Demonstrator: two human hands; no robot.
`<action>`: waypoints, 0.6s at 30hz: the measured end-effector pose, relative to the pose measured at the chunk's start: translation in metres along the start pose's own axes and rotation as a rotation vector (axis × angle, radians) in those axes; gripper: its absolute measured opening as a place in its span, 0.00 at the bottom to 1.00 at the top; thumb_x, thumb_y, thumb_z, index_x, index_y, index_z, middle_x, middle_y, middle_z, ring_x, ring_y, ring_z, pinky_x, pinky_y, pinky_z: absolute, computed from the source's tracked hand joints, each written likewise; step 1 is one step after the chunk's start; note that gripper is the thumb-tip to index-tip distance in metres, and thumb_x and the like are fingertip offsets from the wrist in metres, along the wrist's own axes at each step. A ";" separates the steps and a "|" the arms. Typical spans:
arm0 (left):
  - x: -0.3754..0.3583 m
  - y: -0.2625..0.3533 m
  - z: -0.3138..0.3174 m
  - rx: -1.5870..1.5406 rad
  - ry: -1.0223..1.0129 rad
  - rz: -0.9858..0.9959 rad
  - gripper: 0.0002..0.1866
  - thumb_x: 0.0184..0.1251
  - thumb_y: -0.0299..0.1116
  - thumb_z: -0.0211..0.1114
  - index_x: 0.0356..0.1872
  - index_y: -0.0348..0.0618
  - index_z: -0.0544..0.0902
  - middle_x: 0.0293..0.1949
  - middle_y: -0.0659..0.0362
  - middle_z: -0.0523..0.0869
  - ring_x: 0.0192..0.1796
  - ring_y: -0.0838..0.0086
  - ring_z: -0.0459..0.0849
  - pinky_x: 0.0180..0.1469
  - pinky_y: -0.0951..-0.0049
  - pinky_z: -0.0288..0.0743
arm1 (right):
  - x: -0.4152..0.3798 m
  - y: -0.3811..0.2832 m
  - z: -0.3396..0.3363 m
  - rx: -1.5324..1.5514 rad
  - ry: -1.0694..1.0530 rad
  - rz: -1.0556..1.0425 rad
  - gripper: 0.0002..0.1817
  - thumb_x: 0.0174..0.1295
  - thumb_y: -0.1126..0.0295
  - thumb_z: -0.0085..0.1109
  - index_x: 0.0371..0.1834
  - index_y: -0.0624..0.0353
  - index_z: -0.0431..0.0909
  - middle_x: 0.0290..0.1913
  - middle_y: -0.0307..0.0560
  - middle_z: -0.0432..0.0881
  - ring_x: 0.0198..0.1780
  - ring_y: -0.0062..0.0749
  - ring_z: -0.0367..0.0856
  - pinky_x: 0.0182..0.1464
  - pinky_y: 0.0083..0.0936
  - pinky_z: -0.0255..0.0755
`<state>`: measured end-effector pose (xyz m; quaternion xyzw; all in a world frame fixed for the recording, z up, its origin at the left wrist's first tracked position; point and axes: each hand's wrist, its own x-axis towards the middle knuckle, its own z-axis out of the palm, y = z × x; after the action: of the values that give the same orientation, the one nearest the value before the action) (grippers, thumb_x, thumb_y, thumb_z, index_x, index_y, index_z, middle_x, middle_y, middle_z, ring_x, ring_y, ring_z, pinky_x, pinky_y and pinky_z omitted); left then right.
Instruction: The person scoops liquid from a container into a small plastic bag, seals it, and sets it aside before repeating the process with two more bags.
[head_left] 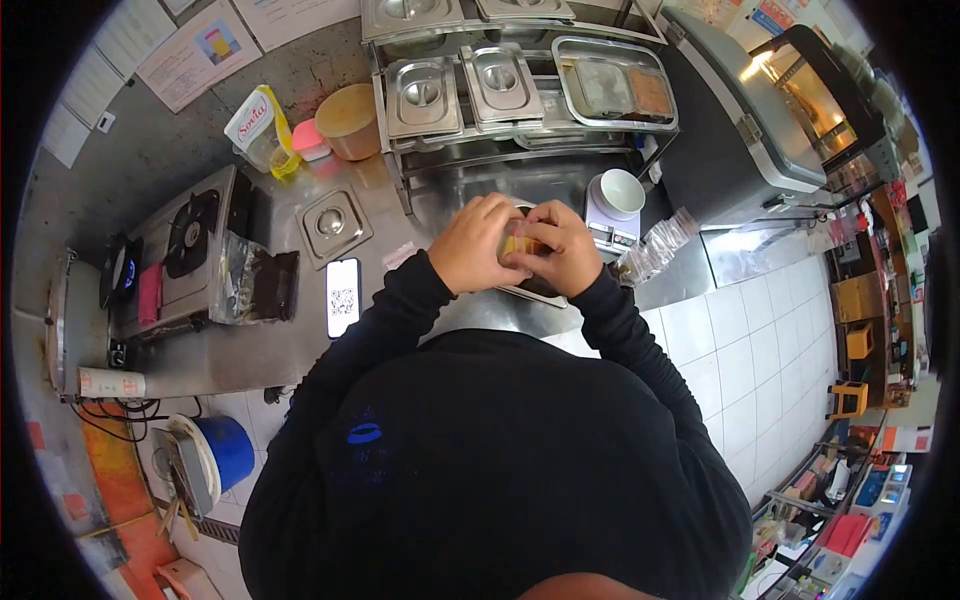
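Head view: two bare hands, one small yellow-and-brown item, one steel container. Left hand (472, 245): mine, curled narrow, thumb and fingers against the small item (520, 243). Right hand (557, 240): mine, fingertips drawn together on the same item from the other side. Item: held between both hands, above the steel container (552, 300), which was largely hidden beneath them; exact nature of the item, I could not tell. Handling note, my judgement: light, even fingertip pressure, both wrists level, the piece over the container so that loose bits would drop inside. Edges: the front of the counter (235, 358) ran under my forearms; the steel rack (400, 180) stood just beyond my hands, limiting forward reach. Right side: scale (602, 230) bearing a white bowl (622, 193), with clear plastic packaging (662, 245) near my sleeve; little room for that elbow. Left side: phone (343, 297) and steel lid (332, 225), both apart from my hand. Open room: upward, plus a strip of steel at near left, before the stove (190, 235).
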<state>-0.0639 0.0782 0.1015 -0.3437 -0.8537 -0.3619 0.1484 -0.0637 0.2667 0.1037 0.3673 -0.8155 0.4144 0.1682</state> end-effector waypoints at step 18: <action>-0.014 -0.102 0.118 -0.930 0.019 -0.801 0.17 0.66 0.42 0.62 0.45 0.37 0.77 0.39 0.61 0.79 0.44 0.77 0.75 0.50 0.77 0.68 | -0.054 0.091 0.017 -0.880 -0.557 0.359 0.08 0.56 0.71 0.54 0.30 0.56 0.84 0.35 0.51 0.82 0.37 0.44 0.85 0.35 0.37 0.80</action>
<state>-0.1254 0.1056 -0.0398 -0.0216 -0.6679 -0.7271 -0.1573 -0.0942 0.3127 0.0117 0.2130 -0.9754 -0.0561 0.0104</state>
